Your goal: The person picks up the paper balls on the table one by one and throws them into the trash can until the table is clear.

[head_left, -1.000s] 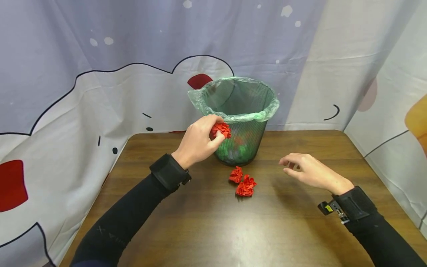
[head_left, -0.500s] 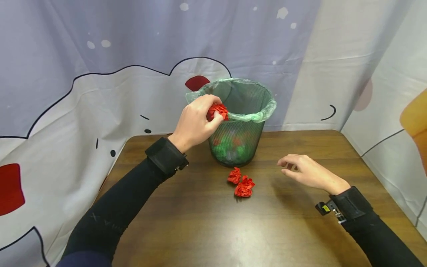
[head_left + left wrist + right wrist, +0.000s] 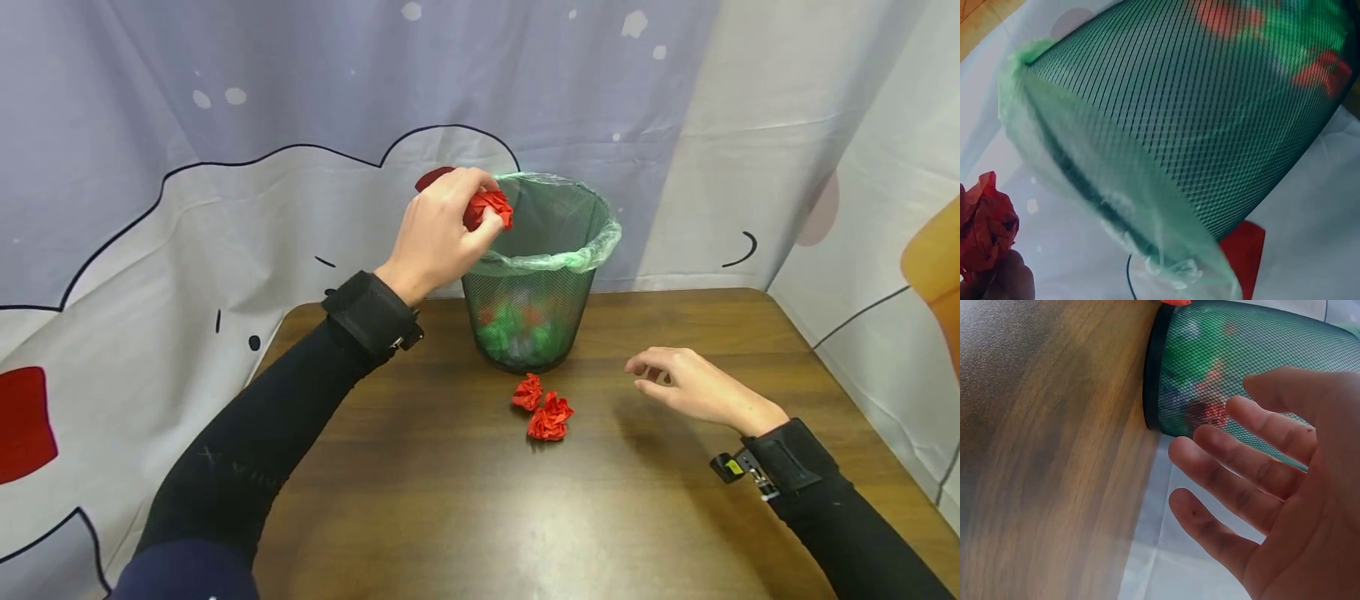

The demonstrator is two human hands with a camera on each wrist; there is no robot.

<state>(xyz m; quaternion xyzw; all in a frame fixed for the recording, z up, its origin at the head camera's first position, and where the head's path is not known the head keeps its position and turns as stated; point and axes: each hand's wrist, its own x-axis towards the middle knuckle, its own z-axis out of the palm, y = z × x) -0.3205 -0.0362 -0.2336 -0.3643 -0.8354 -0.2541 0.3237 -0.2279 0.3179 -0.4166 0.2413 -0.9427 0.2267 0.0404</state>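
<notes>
My left hand (image 3: 442, 229) pinches a crumpled ball of red paper (image 3: 491, 210) between thumb and fingers, at the left rim of a mesh waste bin (image 3: 528, 312). In the left wrist view the red paper ball (image 3: 988, 225) shows beside the bin's mouth, above the liner's edge. A green plastic bag (image 3: 592, 254) lines the bin and folds over its rim. Two more red paper balls (image 3: 550, 417) lie on the table in front of the bin. My right hand (image 3: 693, 383) hovers over the table at the right, fingers loosely bent, holding nothing.
Red and green crumpled pieces (image 3: 1200, 369) show through the mesh at the bin's bottom. The brown wooden table (image 3: 420, 500) ends at a patterned curtain (image 3: 300, 217) behind and to the sides.
My left hand has risen with the red paper ball from in front of the bin's side to the height of its mouth. My right hand stays nearly still.
</notes>
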